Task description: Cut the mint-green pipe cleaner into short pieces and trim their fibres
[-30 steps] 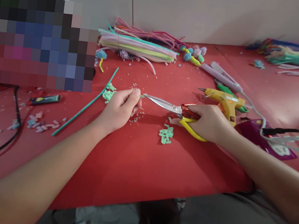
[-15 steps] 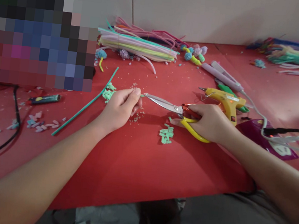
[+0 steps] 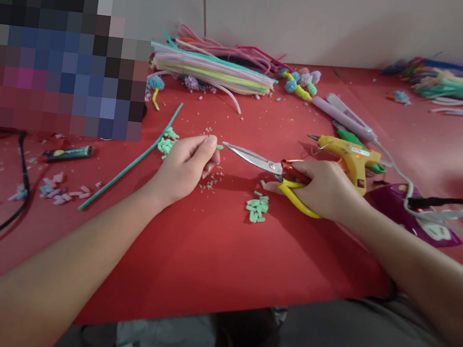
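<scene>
My left hand [image 3: 186,165] is closed in a pinch on a short green piece of pipe cleaner [image 3: 219,147], whose end pokes out past the thumb. In my right hand [image 3: 327,190] is a pair of scissors [image 3: 254,158] with red and yellow handles. The blades point left, nearly together, with their tips just beside and slightly above the green piece. Below the scissors lies a small pile of cut green pieces [image 3: 258,207]. Another green pile [image 3: 166,146] sits behind my left hand, next to a long teal pipe cleaner [image 3: 127,168]. Fine clippings are scattered under the left fingers.
At the back of the red table [image 3: 203,270] lie bundled pipe cleaners [image 3: 213,70]. A lilac hair straightener [image 3: 342,118], a yellow glue gun [image 3: 345,150] and a purple power strip [image 3: 422,217] with cords are on the right. A dark tube [image 3: 69,153] lies left.
The scissor tips have shifted up slightly, off the end of the green piece. Both hands have otherwise stayed nearly in place.
</scene>
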`<state>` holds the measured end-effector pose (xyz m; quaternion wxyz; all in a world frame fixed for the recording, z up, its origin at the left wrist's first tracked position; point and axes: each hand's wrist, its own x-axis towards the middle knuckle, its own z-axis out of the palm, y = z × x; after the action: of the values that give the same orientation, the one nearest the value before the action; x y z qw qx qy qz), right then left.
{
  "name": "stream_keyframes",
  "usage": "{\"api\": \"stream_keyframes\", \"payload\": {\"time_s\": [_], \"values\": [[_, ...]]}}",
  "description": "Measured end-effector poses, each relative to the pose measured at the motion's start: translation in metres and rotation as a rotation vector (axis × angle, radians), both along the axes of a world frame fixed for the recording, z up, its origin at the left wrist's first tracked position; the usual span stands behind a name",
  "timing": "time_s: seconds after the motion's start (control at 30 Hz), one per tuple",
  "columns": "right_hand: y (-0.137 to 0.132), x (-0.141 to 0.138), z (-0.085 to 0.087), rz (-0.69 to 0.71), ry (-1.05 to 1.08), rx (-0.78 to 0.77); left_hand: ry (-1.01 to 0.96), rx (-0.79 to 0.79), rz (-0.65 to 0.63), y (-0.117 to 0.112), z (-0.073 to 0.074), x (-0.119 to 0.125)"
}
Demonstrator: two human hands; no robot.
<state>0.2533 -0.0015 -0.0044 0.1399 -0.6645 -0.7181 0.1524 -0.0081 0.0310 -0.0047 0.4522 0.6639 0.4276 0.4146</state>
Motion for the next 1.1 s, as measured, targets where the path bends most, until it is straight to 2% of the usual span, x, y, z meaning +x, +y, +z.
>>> {"api": "stream_keyframes", "payload": {"time_s": [0.2, 0.73, 1.1], "values": [[-0.0038, -0.0008, 0.0025, 0.031, 0.036, -0.003, -0.059, -0.025, -0.023, 0.001, -0.0021, -0.0007], [0.0002, 0.0001, 0.0, 0.028, -0.01, 0.023, 0.0, 0.013, -0.023, 0.002, -0.0042, -0.0015], [-0.0016, 0.0005, 0.0012, 0.047, 0.031, 0.023, 0.017, 0.028, -0.008, 0.0022, -0.0054, -0.0022]]}}
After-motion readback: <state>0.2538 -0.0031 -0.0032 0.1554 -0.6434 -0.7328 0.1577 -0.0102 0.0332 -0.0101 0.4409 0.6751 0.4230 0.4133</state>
